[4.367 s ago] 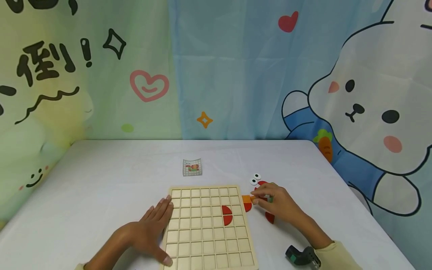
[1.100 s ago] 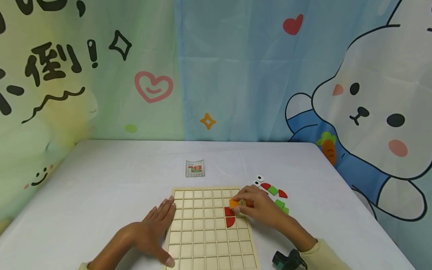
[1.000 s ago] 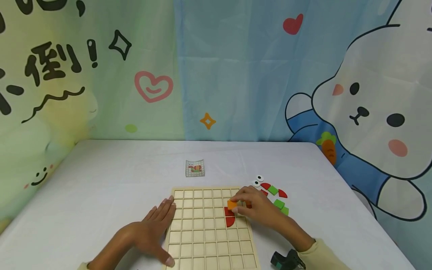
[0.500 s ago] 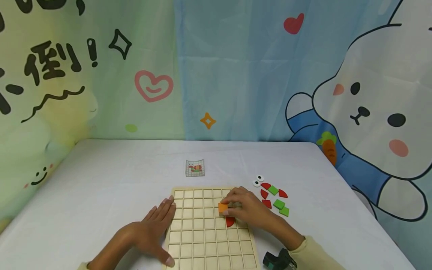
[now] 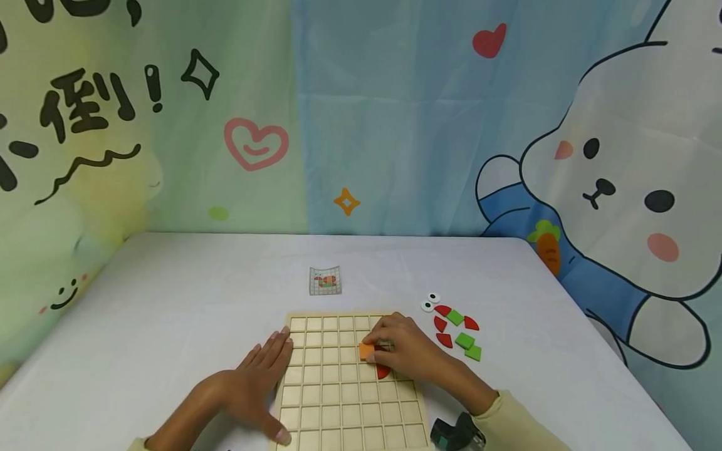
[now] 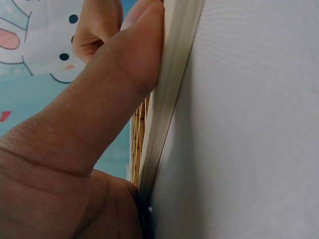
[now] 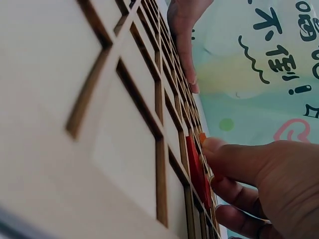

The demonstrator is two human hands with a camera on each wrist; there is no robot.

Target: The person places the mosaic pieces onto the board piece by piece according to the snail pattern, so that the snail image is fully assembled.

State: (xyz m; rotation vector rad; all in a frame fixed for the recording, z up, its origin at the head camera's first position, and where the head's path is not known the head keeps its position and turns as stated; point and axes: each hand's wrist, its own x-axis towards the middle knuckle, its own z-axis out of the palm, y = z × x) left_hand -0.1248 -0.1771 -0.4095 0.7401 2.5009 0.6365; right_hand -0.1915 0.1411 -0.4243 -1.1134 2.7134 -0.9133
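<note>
A pale wooden grid board [image 5: 324, 394] lies flat on the white table. My left hand [image 5: 251, 391] rests along its left edge, fingers straight and thumb spread toward the near corner; in the left wrist view the thumb [image 6: 107, 94] lies against the board's side. My right hand [image 5: 403, 347] is over the board's right half, thumb and fingers pinching an orange square tile [image 5: 366, 351] at a cell. Just below that hand a red quarter-round tile [image 5: 383, 371] sits in the grid. In the right wrist view, red [image 7: 196, 164] shows close beside the pinching fingertips.
Right of the board lie loose red tiles [image 5: 444, 340], green tiles [image 5: 465, 341] and two eye discs [image 5: 427, 306]. A small picture card [image 5: 324, 280] with a gridded pattern lies behind the board. A black device [image 5: 457, 432] is by the right sleeve.
My right hand has gone from the loose tiles onto the board with the orange tile, then moved left across the cells. It now covers the upper red tile. My left hand stays put.
</note>
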